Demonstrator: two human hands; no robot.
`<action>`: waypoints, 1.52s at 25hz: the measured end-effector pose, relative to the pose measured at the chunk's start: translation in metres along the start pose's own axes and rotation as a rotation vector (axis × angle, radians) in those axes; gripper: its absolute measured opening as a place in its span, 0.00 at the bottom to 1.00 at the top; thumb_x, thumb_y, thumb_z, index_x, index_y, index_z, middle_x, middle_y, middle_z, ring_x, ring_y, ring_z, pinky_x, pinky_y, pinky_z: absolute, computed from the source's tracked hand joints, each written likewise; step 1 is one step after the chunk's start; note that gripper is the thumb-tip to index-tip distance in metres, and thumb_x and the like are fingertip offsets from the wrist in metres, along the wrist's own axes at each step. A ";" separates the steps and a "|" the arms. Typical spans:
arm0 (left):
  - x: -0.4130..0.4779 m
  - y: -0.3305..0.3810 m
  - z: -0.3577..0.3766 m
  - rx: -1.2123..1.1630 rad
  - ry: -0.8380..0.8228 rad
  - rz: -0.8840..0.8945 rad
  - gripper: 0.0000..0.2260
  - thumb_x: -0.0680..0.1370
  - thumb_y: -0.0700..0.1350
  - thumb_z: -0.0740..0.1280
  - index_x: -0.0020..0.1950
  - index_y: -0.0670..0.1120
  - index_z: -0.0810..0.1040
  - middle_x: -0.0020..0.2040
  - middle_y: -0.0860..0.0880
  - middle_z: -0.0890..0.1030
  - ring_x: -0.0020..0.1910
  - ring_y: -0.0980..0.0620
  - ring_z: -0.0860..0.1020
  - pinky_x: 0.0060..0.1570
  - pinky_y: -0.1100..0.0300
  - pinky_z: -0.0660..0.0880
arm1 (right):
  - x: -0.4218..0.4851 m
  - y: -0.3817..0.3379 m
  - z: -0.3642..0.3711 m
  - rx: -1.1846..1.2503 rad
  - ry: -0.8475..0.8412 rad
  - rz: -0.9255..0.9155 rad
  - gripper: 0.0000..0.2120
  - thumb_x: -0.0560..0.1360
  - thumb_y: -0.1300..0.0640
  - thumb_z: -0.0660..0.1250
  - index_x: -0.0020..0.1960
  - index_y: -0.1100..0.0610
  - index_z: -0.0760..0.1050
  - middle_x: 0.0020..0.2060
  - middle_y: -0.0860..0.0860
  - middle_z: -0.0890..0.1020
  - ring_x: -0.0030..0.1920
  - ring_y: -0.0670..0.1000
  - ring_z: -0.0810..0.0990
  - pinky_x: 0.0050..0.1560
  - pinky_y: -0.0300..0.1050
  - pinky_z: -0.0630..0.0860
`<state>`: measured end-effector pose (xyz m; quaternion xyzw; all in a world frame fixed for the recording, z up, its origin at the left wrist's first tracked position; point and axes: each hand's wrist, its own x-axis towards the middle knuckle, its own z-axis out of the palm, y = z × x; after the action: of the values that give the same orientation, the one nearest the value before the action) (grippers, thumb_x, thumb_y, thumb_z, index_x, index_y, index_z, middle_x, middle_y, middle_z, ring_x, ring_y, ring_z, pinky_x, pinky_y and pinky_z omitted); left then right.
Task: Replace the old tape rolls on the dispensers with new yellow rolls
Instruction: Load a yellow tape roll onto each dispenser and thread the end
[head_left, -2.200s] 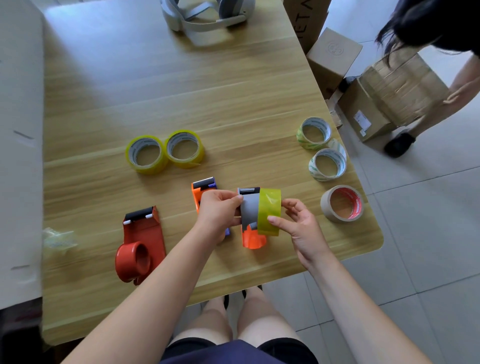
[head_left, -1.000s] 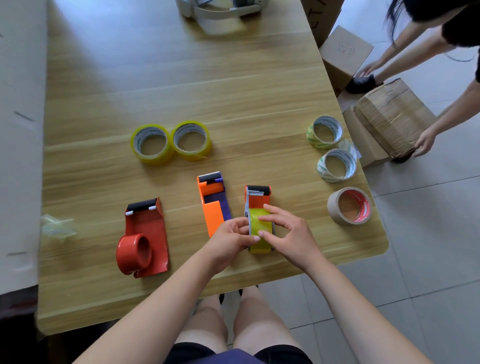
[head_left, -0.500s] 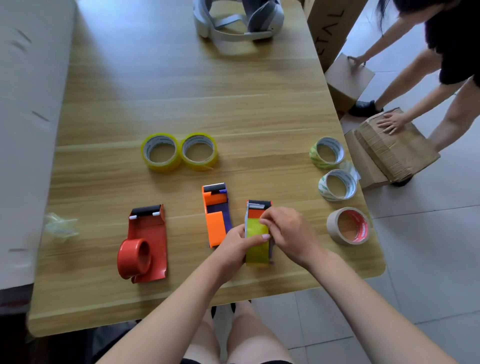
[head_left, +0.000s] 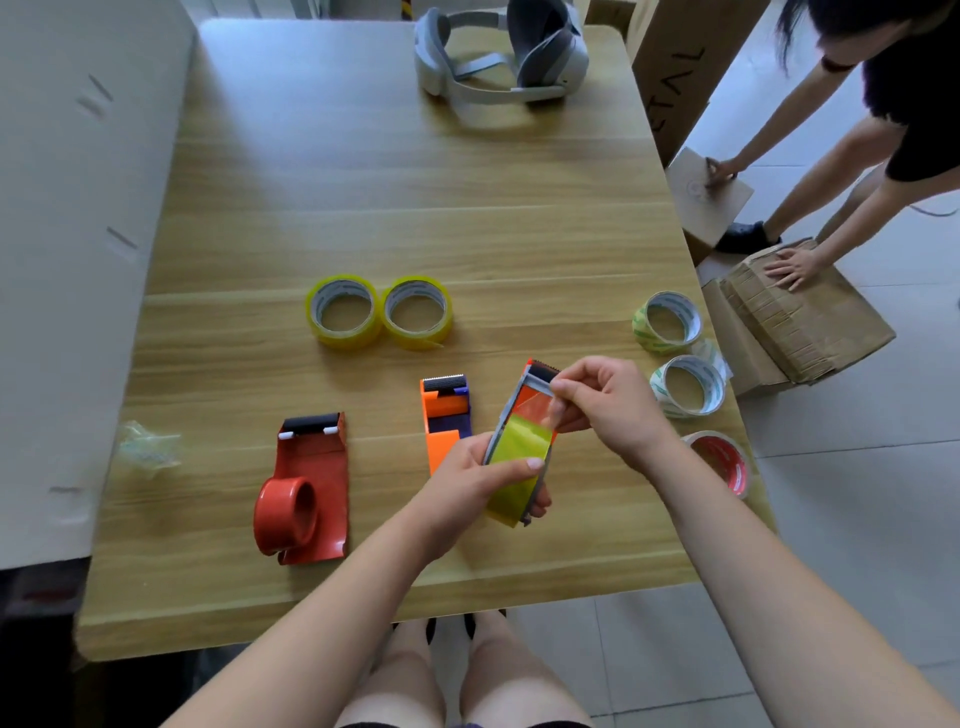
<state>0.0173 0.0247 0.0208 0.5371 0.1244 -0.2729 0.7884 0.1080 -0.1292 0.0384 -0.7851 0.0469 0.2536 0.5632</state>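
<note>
You are gripping the orange-and-grey plastic tape dispenser (head_left: 535, 382) in your left hand (head_left: 467, 486), thumb and fingers curling round the glossy yellow tape roll (head_left: 517, 452) mounted on it, and holding it tilted near the wooden table's (head_left: 415, 182) front edge. Your right hand (head_left: 610, 405) is pinching the tape's loose end by the dispenser's black toothed tip. Two spare yellow tape rolls (head_left: 341, 312) are lying side by side, touching, towards the table's middle.

Dispensers (head_left: 311, 467) left, rolls (head_left: 640, 327) right — ahead open.
</note>
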 end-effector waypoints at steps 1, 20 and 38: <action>-0.002 0.001 0.002 0.005 0.001 0.018 0.10 0.71 0.43 0.68 0.49 0.40 0.75 0.36 0.41 0.81 0.33 0.45 0.79 0.38 0.54 0.76 | 0.001 -0.006 -0.001 0.024 -0.009 0.014 0.08 0.76 0.69 0.63 0.39 0.62 0.74 0.27 0.55 0.80 0.27 0.52 0.82 0.34 0.51 0.82; -0.015 0.028 0.008 0.014 -0.034 0.018 0.21 0.72 0.48 0.71 0.56 0.34 0.72 0.40 0.42 0.82 0.39 0.45 0.81 0.44 0.51 0.78 | 0.015 -0.039 -0.038 -0.140 0.068 -0.052 0.08 0.76 0.68 0.63 0.39 0.61 0.74 0.29 0.58 0.78 0.23 0.50 0.78 0.22 0.40 0.75; -0.019 0.032 0.010 0.002 -0.125 0.039 0.15 0.71 0.43 0.69 0.55 0.38 0.74 0.40 0.42 0.82 0.39 0.45 0.81 0.41 0.54 0.78 | 0.014 -0.034 -0.067 -0.098 0.138 -0.065 0.07 0.76 0.67 0.63 0.40 0.61 0.74 0.30 0.57 0.76 0.23 0.48 0.78 0.22 0.39 0.76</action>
<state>0.0189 0.0296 0.0594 0.5222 0.0642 -0.2905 0.7993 0.1560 -0.1749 0.0774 -0.8283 0.0474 0.1826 0.5275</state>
